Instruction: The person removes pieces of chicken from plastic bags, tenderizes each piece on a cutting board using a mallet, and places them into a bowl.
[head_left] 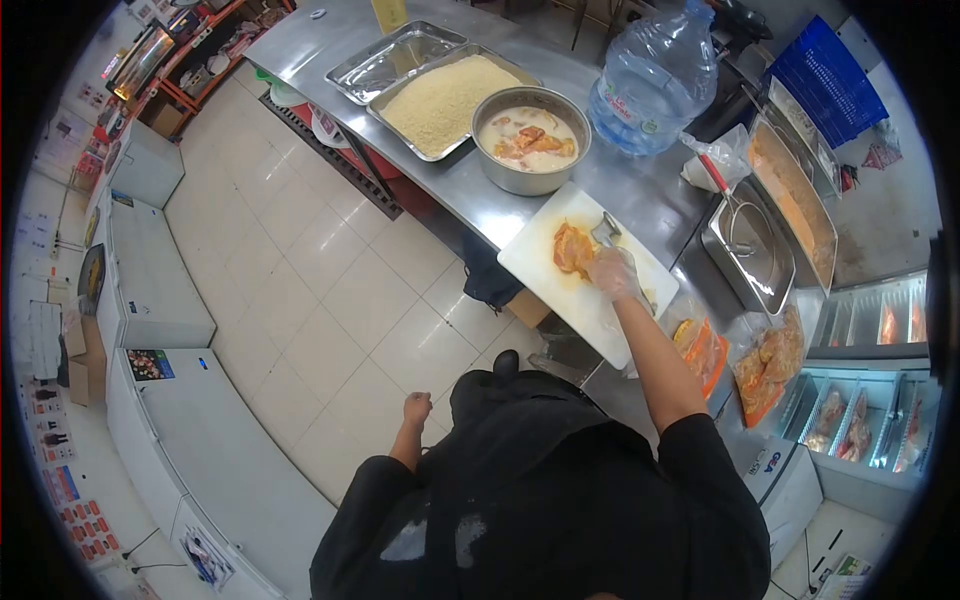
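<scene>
An orange-coated piece of meat (573, 249) lies right of centre in the frame on a white cutting board (598, 322), just left of the gloved right hand (612, 272), its long axis roughly upright; whether those fingers pinch it cannot be told. The left hand (417, 407), fingers curled in, hangs well apart, lower centre.

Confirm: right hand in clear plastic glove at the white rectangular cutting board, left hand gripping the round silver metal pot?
Wrong on the left hand: the head view shows it over the pale tiled floor, away from the pot. Gloved right hand at the board: correct.
</scene>
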